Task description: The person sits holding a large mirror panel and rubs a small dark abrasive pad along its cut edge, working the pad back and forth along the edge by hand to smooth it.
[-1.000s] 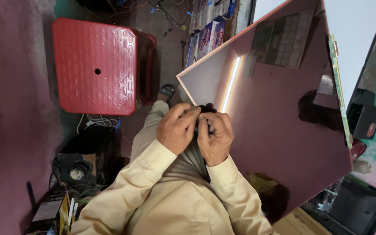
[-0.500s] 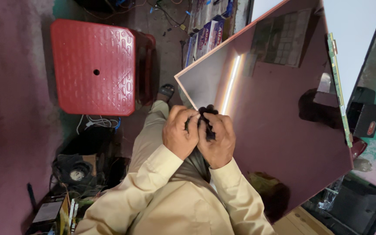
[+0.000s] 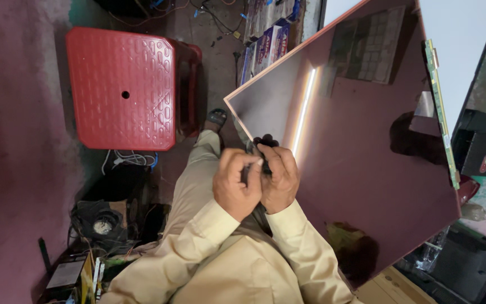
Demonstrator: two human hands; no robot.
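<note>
A seated person in a cream shirt works both hands together at the near edge of a large glossy panel [image 3: 361,169], which leans tilted across the right of the head view, one corner pointing toward a red plastic stool [image 3: 122,90]. The left hand [image 3: 234,186] and right hand [image 3: 279,177] touch each other, fingers curled in a closed grip on a small black object [image 3: 265,141] that pokes out above the knuckles, just beside the panel's edge; what it is cannot be told. A narrow strip of bare floor lies between stool and panel, with a sandalled foot [image 3: 216,117] in it. Flat blue-and-white boxes [image 3: 268,42] stand on edge at the top, behind the panel's corner. A green circuit strip [image 3: 440,112] runs along the panel's far edge. A black box [image 3: 476,149] with a small red label sits at right; cables and a round speaker [image 3: 102,225] crowd the floor lower left.
</note>
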